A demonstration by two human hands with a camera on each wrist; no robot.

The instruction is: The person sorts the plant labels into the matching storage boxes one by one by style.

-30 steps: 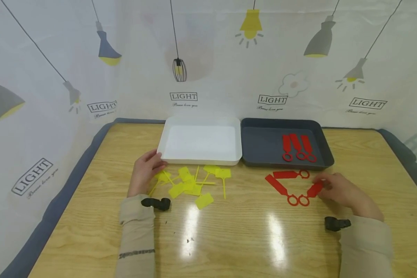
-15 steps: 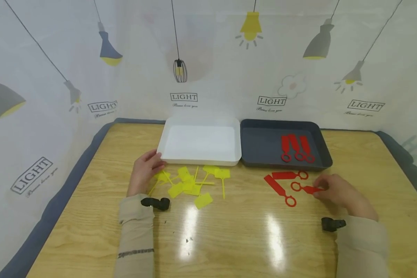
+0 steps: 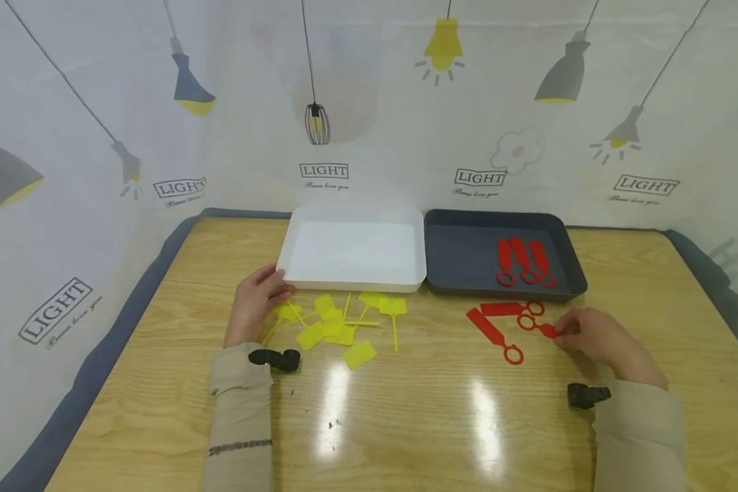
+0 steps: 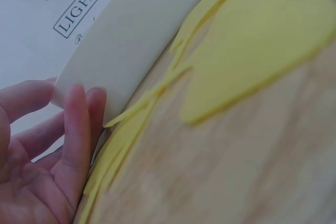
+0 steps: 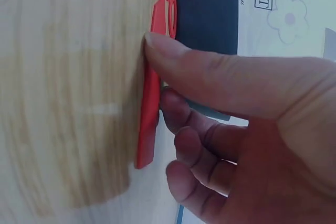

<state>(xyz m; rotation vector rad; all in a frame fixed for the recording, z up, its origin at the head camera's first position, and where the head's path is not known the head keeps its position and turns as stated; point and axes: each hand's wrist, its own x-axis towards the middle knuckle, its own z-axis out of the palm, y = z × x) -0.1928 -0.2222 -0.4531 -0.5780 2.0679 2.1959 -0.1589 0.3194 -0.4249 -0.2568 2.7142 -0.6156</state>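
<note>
At its near left corner, my left hand (image 3: 255, 304) holds the white tray (image 3: 353, 285); in the left wrist view its fingers (image 4: 79, 124) are at the tray's outer wall (image 4: 126, 40). My right hand (image 3: 609, 342) pinches a red tag with a ring end (image 3: 547, 331) between thumb and fingers, over the table in front of the dark grey tray (image 3: 467, 256). The right wrist view shows the held tag's flat strip (image 5: 149, 98) on edge under the thumb. Two more red ring tags (image 3: 487, 327) (image 3: 503, 309) lie beside it. Three red ring tags (image 3: 521, 254) lie inside the dark tray.
Several yellow flag-shaped tags (image 3: 335, 324) lie in a loose pile before the white tray, and one yellow piece (image 3: 359, 355) sits nearer. Both trays stand side by side at the back of the wooden table (image 3: 406, 424), before a printed cloth (image 3: 381, 137).
My right hand has turned the pinched red tag, and its ring has swung up and left, away from the front tag's ring towards the rear one. My left hand stays at the white tray.
</note>
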